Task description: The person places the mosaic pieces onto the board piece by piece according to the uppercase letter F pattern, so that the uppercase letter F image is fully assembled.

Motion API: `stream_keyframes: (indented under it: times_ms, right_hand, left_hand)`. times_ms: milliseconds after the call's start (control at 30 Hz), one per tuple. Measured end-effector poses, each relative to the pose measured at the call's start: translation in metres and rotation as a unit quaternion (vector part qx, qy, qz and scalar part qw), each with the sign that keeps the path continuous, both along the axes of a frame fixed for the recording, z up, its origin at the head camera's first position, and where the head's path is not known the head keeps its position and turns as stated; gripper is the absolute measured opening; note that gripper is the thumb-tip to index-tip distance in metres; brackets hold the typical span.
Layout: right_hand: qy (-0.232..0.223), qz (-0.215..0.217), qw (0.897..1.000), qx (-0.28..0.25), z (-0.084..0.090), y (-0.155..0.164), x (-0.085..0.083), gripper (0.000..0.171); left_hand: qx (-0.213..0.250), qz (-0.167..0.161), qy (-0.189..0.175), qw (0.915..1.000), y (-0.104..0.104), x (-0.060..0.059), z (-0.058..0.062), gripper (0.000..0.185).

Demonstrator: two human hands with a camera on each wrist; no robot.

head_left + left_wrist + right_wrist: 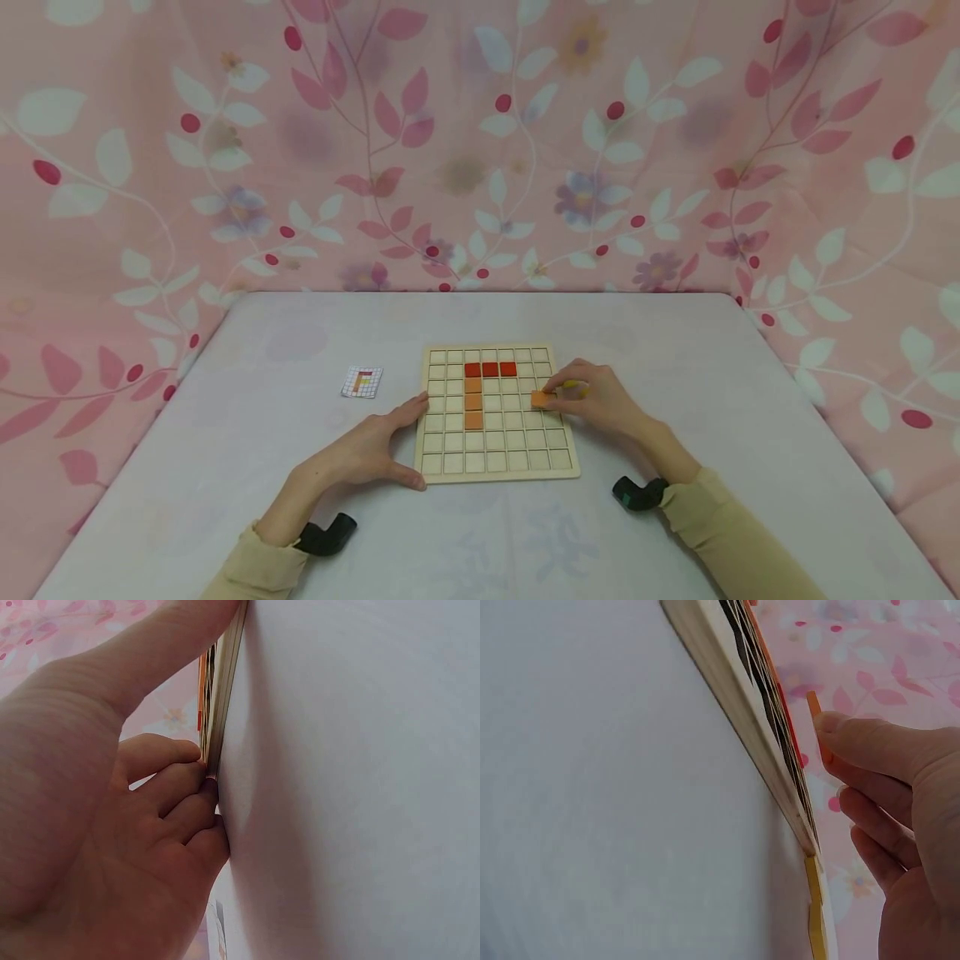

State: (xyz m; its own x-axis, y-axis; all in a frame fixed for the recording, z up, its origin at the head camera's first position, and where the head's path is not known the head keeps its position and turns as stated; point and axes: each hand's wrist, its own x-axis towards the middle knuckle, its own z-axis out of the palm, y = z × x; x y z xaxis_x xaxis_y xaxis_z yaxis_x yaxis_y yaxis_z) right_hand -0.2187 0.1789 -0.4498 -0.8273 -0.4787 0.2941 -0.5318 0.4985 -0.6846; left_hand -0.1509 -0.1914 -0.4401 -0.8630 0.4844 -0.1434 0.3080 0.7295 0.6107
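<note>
A pale wooden grid board (496, 440) lies on the table. Three red tiles (490, 369) form a row near its far side, and three orange tiles (473, 402) run down from the leftmost red one. My right hand (600, 402) pinches another orange tile (540, 400) between thumb and fingers, held over the board's right part; the right wrist view shows that orange tile (819, 731) raised off the grid. At the board's left edge rests my left hand (360, 450), thumb spread to the near corner, fingers (180, 784) against the side.
Yellow pieces (815, 907) lie by the board's right side, partly behind my right hand in the head view. A small card (362, 382) with a coloured grid pattern lies left of the board. A flowered pink cloth (465, 167) hangs behind the white table (480, 550).
</note>
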Motion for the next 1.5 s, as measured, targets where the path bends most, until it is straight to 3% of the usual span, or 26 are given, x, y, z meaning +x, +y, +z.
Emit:
stream_keyframes:
  times_ms: [200,433,767,1500]
  right_hand:
    - [-0.008,0.017,1.000,-0.008,-0.001,-0.020,-0.001,0.019]
    - [0.029,0.070,0.997,-0.009,-0.003,-0.042,-0.002,0.022]
    - [0.010,0.099,0.995,-0.005,-0.006,-0.067,0.003,0.019]
    - [0.028,0.154,0.988,0.004,-0.009,-0.082,0.017,0.021]
  left_hand:
    - [0.002,0.000,-0.003,1.0000,0.000,0.000,-0.001,0.114]
    - [0.007,0.002,-0.006,1.0000,0.000,0.000,-0.002,0.115]
    - [0.011,0.001,-0.008,0.9999,0.001,0.000,-0.002,0.115]
    - [0.009,0.004,-0.006,0.9999,0.003,0.003,-0.003,0.112]
